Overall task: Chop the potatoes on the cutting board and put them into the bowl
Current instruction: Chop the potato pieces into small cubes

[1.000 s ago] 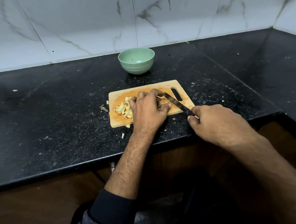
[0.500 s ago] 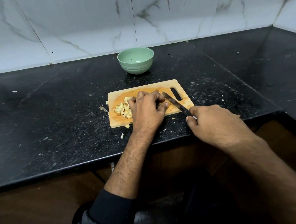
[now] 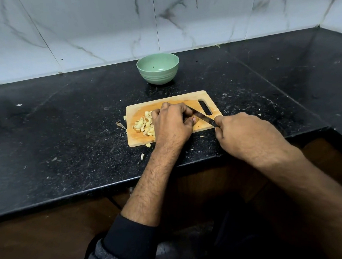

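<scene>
The left hand [image 3: 171, 123], fingers curled, holds a potato piece [image 3: 194, 121] on the cutting board [image 3: 164, 100]. The right hand [image 3: 244, 134] grips the knife [image 3: 202, 116], blade beside the left fingers. Chopped potato pieces [image 3: 144, 125] lie left. The bowl [image 3: 158, 68] stands far behind.

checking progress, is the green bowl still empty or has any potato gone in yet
Empty of potato: the green bowl shows a bare inside apart from a tiny dark speck. The chopped potato pieces all lie on the cutting board.
</scene>
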Tool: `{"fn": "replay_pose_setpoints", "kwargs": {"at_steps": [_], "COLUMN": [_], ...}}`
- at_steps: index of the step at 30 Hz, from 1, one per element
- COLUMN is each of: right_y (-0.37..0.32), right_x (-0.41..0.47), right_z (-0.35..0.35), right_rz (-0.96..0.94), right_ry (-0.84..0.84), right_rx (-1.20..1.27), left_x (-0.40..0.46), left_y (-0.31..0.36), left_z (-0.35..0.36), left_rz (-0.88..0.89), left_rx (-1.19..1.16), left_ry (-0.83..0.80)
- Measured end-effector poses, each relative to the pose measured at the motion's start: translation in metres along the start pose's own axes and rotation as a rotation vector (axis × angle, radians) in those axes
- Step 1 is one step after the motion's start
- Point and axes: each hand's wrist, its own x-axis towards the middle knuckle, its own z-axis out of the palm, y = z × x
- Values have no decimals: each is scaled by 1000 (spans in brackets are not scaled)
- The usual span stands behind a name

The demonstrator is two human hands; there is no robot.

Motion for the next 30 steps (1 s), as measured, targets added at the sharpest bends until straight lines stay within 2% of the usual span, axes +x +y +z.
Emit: {"fn": "replay_pose_setpoints", "kwargs": {"at_steps": [6,14,23,30], "right_y": [-6,7,13,9], "right_x": [17,-10,-19,-19], "right_z": [9,28,22,11], "right_rz": [9,20,47,37], "right_ry": [-95,-170,-131,-68], "right_rx": [42,165,199,214], "left_x": [-3,-5,-13,-16], "left_y": [0,-4,-6,-11], "left_z": [2,5,6,5], "left_rz": [5,4,50,-9], "left_rx": [-8,-6,-3,-18], "left_ry": [23,60,84,114]}}
